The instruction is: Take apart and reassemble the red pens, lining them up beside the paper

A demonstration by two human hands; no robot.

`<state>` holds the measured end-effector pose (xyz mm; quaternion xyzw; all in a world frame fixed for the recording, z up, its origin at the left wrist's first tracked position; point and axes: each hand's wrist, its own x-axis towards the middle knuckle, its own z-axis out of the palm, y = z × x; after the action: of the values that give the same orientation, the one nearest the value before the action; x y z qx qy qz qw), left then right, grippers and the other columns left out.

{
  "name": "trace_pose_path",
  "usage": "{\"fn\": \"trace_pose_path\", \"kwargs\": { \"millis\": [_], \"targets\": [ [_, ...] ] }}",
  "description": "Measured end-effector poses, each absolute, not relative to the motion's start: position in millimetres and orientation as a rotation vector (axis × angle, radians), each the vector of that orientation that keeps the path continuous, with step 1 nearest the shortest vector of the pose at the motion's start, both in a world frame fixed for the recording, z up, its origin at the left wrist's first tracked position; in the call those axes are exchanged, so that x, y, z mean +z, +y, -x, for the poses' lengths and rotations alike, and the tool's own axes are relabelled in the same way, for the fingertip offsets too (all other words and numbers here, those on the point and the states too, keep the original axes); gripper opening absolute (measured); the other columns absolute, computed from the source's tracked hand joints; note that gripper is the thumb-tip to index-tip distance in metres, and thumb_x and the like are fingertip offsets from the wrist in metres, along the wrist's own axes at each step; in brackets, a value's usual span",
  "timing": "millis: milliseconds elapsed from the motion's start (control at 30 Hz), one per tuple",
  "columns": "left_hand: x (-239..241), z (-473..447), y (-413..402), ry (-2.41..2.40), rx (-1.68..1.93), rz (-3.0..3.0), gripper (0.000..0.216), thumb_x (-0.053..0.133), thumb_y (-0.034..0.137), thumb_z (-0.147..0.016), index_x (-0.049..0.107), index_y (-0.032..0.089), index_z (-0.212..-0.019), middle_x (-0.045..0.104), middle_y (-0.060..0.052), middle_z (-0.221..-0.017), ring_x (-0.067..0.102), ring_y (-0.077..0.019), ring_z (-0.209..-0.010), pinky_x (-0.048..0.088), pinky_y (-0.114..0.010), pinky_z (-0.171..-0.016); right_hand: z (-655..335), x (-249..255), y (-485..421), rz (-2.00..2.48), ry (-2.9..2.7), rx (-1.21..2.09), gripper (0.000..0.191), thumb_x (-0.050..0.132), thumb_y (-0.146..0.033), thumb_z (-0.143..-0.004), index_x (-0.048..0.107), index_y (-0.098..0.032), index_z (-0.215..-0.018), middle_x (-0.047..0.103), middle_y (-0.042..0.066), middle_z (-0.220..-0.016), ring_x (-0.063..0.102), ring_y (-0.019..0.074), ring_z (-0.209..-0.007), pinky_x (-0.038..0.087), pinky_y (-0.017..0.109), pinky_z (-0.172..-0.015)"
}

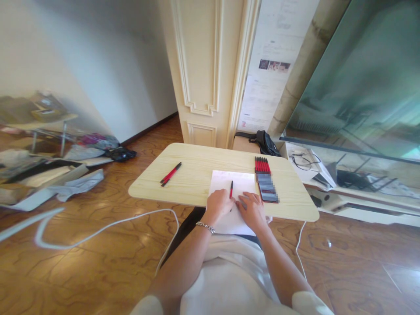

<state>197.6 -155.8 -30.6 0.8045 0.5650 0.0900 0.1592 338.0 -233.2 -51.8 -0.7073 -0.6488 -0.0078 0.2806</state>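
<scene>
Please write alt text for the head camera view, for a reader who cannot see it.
A person's left hand holds a red pen, the right hand close beside it, both over white paper on a pale table. More red pens lie left and right.

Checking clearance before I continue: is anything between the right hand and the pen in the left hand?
No separate object is visible between the right hand and the red-and-black pen. Only the left hand's own fingers cover part of the pen, above the white paper.
</scene>
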Motion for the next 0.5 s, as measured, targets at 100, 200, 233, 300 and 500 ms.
{"fn": "trace_pose_path", "kwargs": {
  "millis": [100, 200, 233, 300, 500],
  "targets": [
    [-30, -197, -156, 1.594, 0.299, -2.298, 0.034, 0.050, 0.045, -0.080, 0.072, 0.019, -0.081, 0.070, -0.015, -0.079, 0.065, -0.0265, -0.077, 0.042, -0.031, -0.063, -337, -51, -234, 1.899, -1.745, -0.017, 0.029, 0.051, -0.035, -0.090, 0.068, -0.025, -0.110, 0.058, 0.007, -0.125, 0.045, 0.0254, -0.116, 0.032, 0.041, -0.100],
    [-29, -194, -158, 1.542, 0.356, -2.279, 0.037, 0.049, 0.050, -0.081, 0.069, 0.020, -0.071, 0.070, -0.013, -0.073, 0.065, -0.0262, -0.073, 0.041, -0.031, -0.062, -338, -49, -234, 1.906, -1.753, 0.000, 0.029, 0.051, -0.035, -0.089, 0.067, -0.026, -0.111, 0.058, 0.007, -0.125, 0.044, 0.0250, -0.117, 0.032, 0.040, -0.100],
    [-28, -192, -158, 1.522, 0.386, -2.269, 0.039, 0.049, 0.051, -0.082, 0.068, 0.021, -0.068, 0.069, -0.012, -0.071, 0.064, -0.0257, -0.072, 0.040, -0.031, -0.062, -338, -48, -234, 1.908, -1.760, 0.016, 0.028, 0.052, -0.035, -0.089, 0.067, -0.026, -0.111, 0.058, 0.007, -0.125, 0.045, 0.0249, -0.117, 0.032, 0.040, -0.099],
    [-27, -185, -160, 1.487, 0.483, -2.239, 0.040, 0.049, 0.053, -0.082, 0.066, 0.021, -0.066, 0.068, -0.010, -0.068, 0.063, -0.0238, -0.068, 0.039, -0.030, -0.061, -341, -45, -233, 1.906, -1.770, 0.060, 0.028, 0.052, -0.035, -0.089, 0.068, -0.027, -0.110, 0.059, 0.007, -0.124, 0.046, 0.0246, -0.117, 0.033, 0.039, -0.098],
    [-31, -156, -169, 1.325, 0.895, -1.999, 0.036, 0.048, 0.049, -0.086, 0.062, 0.020, -0.068, 0.065, -0.003, -0.064, 0.059, -0.0161, -0.060, 0.037, -0.026, -0.059, -345, -28, -214, 1.917, -1.691, 0.186, 0.029, 0.044, -0.034, -0.092, 0.068, -0.025, -0.106, 0.066, 0.006, -0.112, 0.058, 0.0193, -0.103, 0.040, 0.029, -0.086]
  ]
}}
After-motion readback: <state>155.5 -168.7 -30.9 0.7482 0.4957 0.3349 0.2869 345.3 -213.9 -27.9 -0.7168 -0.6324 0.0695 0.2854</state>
